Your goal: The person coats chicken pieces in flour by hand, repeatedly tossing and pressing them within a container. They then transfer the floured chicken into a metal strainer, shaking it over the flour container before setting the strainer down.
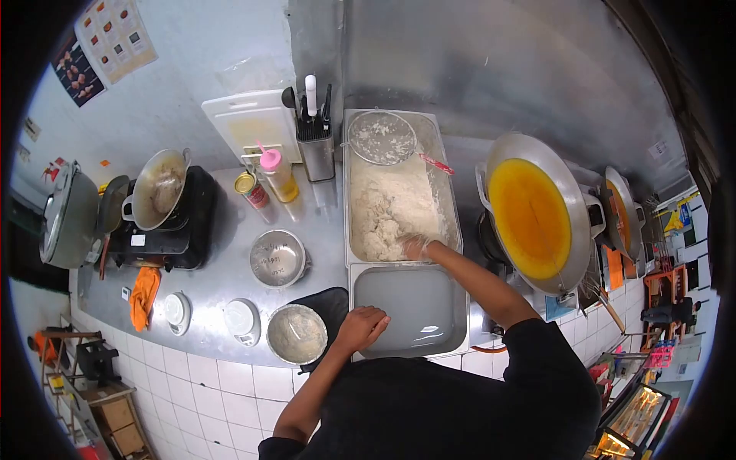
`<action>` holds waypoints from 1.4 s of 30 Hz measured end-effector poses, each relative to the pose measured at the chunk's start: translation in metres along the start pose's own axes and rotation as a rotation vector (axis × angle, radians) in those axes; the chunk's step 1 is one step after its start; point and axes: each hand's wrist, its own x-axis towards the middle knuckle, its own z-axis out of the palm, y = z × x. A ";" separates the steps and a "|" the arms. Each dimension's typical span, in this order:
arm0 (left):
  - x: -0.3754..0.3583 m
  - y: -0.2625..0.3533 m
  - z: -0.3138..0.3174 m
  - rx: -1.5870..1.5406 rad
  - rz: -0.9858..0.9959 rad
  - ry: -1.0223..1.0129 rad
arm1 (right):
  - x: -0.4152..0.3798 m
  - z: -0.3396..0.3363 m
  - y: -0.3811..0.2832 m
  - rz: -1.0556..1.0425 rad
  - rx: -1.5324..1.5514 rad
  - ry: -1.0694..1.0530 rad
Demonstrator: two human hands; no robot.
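Observation:
My right hand (416,247), apparently in a thin clear glove, reaches into the front of a metal tray (448,201) of pale flour (399,188). Its fingers are partly buried beside lumpy, flour-coated pieces (381,234), so their grip is hidden. Loosely bent and holding nothing, my left hand (363,328) is at the left rim of a second tray (410,307) with greyish liquid. A round mesh strainer (382,138) with a red handle lies across the flour tray's far end, with crumbs in it.
To the right stands a large wok of orange-yellow oil (530,218), with another wok (622,213) beyond. Leftward are a steel bowl (277,259), a flour-dusted bowl (297,334), two white scales (242,320), bottles (277,175), a knife block (315,149) and a pan on a stove (159,189).

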 end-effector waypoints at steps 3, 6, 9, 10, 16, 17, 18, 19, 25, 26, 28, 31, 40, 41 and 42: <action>-0.003 -0.001 0.000 0.023 -0.027 -0.031 | 0.026 0.003 0.056 -0.269 -0.080 0.195; -0.002 -0.001 0.001 0.033 -0.034 -0.029 | -0.005 -0.039 0.061 -0.295 0.190 0.664; -0.001 0.002 0.000 0.017 -0.033 -0.009 | -0.034 -0.071 0.043 0.032 0.671 0.676; -0.002 0.001 0.001 0.014 -0.033 -0.019 | -0.012 -0.036 0.069 0.143 0.488 0.628; -0.003 0.000 0.001 0.028 -0.030 -0.015 | 0.016 0.041 0.067 0.314 0.118 -0.208; -0.004 0.001 0.002 0.015 -0.026 -0.007 | 0.017 0.046 0.062 0.274 0.181 -0.235; 0.000 -0.001 0.002 0.006 -0.015 0.010 | 0.017 0.045 0.058 0.246 0.223 -0.227; 0.003 0.000 0.002 0.002 -0.012 0.012 | 0.016 0.042 0.053 0.223 0.261 -0.212; 0.002 0.002 0.001 0.025 -0.004 -0.007 | -0.006 0.004 0.018 0.242 0.790 0.018; 0.002 0.001 0.002 0.029 -0.005 0.004 | -0.022 -0.022 0.007 0.227 1.026 0.094; 0.000 0.001 0.002 0.041 -0.015 -0.004 | -0.044 -0.059 -0.009 0.149 1.315 0.272; -0.003 -0.001 0.002 0.049 -0.021 -0.035 | -0.044 -0.046 0.023 0.035 1.025 0.472; -0.001 0.000 0.003 0.038 -0.018 -0.046 | 0.024 -0.015 -0.008 -0.065 0.180 -0.221; -0.001 0.001 0.003 0.035 -0.010 -0.035 | 0.036 -0.025 -0.022 -0.175 0.128 -0.229; 0.001 0.000 0.002 0.033 0.000 -0.021 | 0.048 -0.030 -0.032 -0.218 0.102 -0.213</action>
